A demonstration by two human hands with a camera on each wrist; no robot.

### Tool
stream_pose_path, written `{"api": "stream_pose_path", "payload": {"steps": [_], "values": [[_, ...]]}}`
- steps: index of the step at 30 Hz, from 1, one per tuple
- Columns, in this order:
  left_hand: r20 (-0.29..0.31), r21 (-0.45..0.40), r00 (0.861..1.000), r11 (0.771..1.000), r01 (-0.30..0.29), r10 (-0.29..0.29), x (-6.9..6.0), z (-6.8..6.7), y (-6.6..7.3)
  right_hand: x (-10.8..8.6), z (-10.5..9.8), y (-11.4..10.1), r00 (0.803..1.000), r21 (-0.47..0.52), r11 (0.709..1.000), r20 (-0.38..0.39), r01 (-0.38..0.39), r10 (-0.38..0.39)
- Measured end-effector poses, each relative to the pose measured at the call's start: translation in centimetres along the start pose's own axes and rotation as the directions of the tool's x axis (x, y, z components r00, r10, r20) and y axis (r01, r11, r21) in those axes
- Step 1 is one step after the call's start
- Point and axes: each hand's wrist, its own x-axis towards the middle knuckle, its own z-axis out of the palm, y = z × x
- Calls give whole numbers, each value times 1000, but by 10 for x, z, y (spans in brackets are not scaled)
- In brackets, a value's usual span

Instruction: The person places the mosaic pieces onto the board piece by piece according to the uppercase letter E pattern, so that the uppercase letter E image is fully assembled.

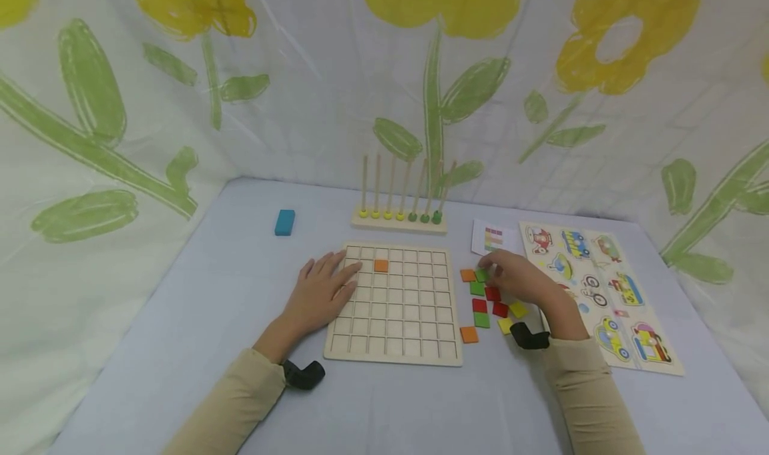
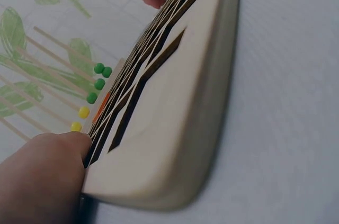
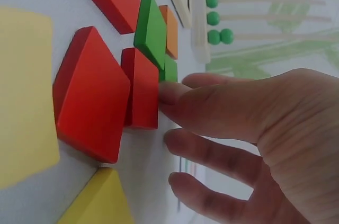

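Observation:
A wooden grid board (image 1: 393,308) lies in the middle of the table with one orange tile (image 1: 381,265) in a cell near its far edge. My left hand (image 1: 318,295), fingers spread, rests on the board's left edge. To the board's right my right hand (image 1: 513,275) reaches down at a green tile (image 1: 482,275) by the far end of a loose tile group. In the right wrist view, thumb and index finger are at that green tile (image 3: 169,69), behind a red tile (image 3: 142,89); whether they pinch it is unclear. Other fingers are loosely bent.
Several red, green, yellow and orange tiles lie nearby, including a yellow tile (image 1: 519,309). A pattern card (image 1: 480,236) lies behind them and a picture puzzle board (image 1: 601,295) to the right. A bead rack (image 1: 399,223) and a blue block (image 1: 285,222) stand farther back.

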Motion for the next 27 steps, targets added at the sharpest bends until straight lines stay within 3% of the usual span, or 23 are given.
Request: {"api": "stream_pose_path", "payload": {"steps": [15, 18, 23, 27], "values": [[17, 19, 1000, 1000, 0, -1, 1, -4, 0, 1, -1, 10, 999, -52, 998, -25, 29, -30], [44, -3, 999, 1000, 4, -4, 2, -8, -2, 1, -1, 9, 999, -54, 998, -35, 40, -41], [132, -67, 991, 997, 23, -14, 12, -7, -7, -1, 0, 1, 994, -26, 995, -52, 95, -96], [149, -91, 989, 996, 3, 11, 24, -6, -9, 7, 4, -17, 974, -28, 978, -86, 207, -209]]}}
